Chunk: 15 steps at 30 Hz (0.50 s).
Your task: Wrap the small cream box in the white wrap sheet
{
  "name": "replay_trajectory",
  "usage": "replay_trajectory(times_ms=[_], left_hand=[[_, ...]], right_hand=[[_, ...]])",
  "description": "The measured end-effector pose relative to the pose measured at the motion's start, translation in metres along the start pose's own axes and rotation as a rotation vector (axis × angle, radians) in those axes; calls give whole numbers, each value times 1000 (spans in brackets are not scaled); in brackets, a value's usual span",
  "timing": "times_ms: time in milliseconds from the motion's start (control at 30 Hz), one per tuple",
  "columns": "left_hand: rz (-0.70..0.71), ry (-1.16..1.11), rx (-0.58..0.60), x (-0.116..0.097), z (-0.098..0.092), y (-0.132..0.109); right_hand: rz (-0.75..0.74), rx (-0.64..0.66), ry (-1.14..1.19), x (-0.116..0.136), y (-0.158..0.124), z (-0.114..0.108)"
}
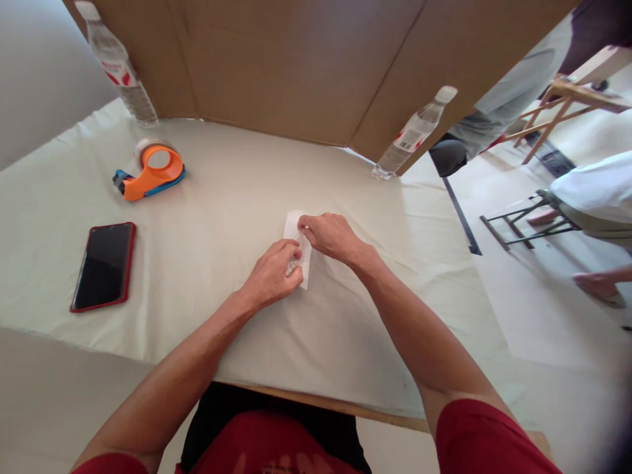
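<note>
A small white, partly see-through packet (295, 232) lies on the pale tablecloth near the table's middle. My left hand (273, 275) is closed, its fingers pinching the packet's lower part, where something small and shiny shows. My right hand (330, 236) is closed too, its fingertips gripping the packet's upper edge. Both forearms reach in from the near edge. Much of the packet is hidden under my fingers.
A red-cased phone (105, 265) lies at the left. An orange tape dispenser (153, 170) sits behind it. Two water bottles (118, 62) (413, 133) stand against a cardboard screen (296, 66). Other people's legs and folding furniture show at the right.
</note>
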<state>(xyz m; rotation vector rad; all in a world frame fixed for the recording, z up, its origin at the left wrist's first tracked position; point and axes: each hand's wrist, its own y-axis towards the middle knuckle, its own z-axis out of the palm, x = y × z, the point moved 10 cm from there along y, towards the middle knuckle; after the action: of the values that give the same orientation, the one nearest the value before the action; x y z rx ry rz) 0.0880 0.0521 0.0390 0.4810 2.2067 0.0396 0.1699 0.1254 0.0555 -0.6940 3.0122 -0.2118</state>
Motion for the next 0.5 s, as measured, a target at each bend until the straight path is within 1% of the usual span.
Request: replay_trajectory(times_ms=[100,167,267,333,400,467,500], left_hand=[[-61,-26,44,6,4,0],[-75,-56,40,7,5,-1],[7,-68,4,0,2,-1],[58,-42,7,-3,3,-1],[75,-10,20,-3,6,-2],[78,13,12,-2,7,-2],[80,21,5,-2,8,-2]], right_hand=[[-12,5,-8,2,4,3],[-26,23,-3,4,8,9],[-26,44,19,4,15,16],[-20,34,49,2,15,18],[-18,-8,114,-2,13,16],[22,-102,222,-13,7,10],[65,-165,286,-23,4,6]])
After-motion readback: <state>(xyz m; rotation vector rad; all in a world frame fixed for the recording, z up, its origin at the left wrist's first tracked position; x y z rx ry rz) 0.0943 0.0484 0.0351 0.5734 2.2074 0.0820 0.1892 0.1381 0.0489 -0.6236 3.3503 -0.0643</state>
